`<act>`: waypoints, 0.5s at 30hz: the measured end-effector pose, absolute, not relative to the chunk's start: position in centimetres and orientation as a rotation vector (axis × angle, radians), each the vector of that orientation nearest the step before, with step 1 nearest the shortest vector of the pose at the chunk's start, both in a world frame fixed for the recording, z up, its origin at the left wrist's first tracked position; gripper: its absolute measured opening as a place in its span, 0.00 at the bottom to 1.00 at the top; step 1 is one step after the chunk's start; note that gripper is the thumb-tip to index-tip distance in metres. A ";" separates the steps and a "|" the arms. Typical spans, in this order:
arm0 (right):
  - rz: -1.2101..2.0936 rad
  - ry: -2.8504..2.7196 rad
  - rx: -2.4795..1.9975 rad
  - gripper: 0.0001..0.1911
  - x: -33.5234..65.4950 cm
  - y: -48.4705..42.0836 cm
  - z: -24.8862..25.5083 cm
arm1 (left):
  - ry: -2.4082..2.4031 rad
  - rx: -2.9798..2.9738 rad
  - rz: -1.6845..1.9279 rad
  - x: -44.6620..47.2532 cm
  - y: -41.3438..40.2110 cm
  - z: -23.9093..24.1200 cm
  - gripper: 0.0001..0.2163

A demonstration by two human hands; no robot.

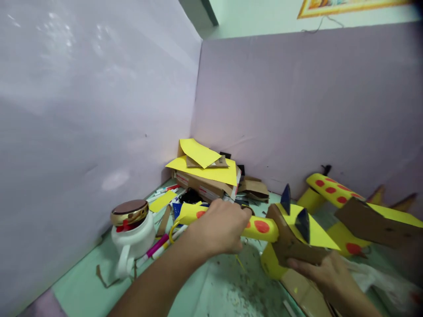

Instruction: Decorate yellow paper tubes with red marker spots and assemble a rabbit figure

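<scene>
From the head camera we look down into a corner where two pale lilac boards (297, 110) stand upright on a mint-green surface (214, 290), walling the work in on the far and left sides. Our left hand (220, 226) is closed in a full grip round a yellow paper tube with red spots (262, 227), fingers wrapped over the top of it, which keeps the tube level and pressed towards the boxy cardboard body (294, 248) that it meets. Our right hand (325, 270) holds that body from underneath with a firm pinch on its brown cardboard side, near the front edge of the surface; we judge that the two hands work against each other so the joint between tube and body stays tight. The body carries yellow facing and two dark blue pointed pieces (302, 224) standing up on top. Towards the right edge lies a second spotted yellow figure (333, 190), propped against the far board, apart from both hands. In the far corner a stack of cardboard boxes topped with yellow paper sheets (206, 169) sits pushed back out of the way. Near the left edge stands a white jar with a gold lid (130, 229), with marker pens (158, 246) scattered just beside it. Scraps and glue marks dot the bare surface between our arms.
</scene>
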State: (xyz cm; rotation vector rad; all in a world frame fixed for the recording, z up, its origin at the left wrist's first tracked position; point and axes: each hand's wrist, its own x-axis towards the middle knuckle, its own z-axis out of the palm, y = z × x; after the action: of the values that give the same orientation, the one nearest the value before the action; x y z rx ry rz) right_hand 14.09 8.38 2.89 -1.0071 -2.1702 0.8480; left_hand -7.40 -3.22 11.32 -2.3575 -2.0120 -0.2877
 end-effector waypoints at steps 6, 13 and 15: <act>0.872 -2.116 -0.957 0.08 13.8 7.8 3.9 | -2.072 -2.336 -0.438 -8.2 -3.0 11.1 0.11; 1.009 -2.024 -0.820 0.09 13.3 8.0 4.7 | -2.266 -1.707 -1.611 -12.5 -2.6 12.6 0.22; 1.009 -1.996 -0.812 0.12 13.1 7.9 4.9 | -2.256 -1.732 -1.914 -12.5 -2.4 12.7 0.23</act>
State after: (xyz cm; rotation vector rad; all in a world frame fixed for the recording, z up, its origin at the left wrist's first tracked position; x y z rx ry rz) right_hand 13.15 7.89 4.89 -0.8117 -1.9958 1.0086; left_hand -12.47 -2.37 12.68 -1.7315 -2.2558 -1.9137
